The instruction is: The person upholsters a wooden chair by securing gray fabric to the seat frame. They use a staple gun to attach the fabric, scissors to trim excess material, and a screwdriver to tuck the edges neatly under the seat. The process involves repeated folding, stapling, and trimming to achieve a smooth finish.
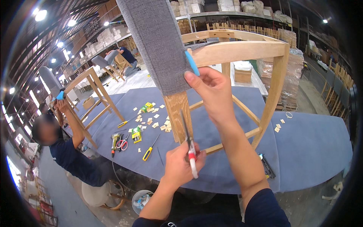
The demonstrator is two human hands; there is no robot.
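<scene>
A chair frame of light wood [242, 51] lies on the covered table in front of me, its grey upholstered back [157, 49] pointing up toward the upper left. Below the grey cloth, a bare wooden leg [177, 113] shows. My right hand [211, 89] pinches a light-blue strip [192, 63] against the cloth's right edge, thumb on the fabric. Lower down, my left hand [181, 162] is closed round scissors [192, 155] with white and red handles, their blades pointing up in front of the leg.
Small wooden chips [166, 126], a yellow screwdriver [148, 153], another pair of scissors [122, 143], a pneumatic stapler [114, 143] and green-yellow boxes [136, 135] lie on the blue-grey table cover [310, 143]. At left, a co-worker [77, 157] handles another chair [94, 87]. A bucket [137, 196] stands below.
</scene>
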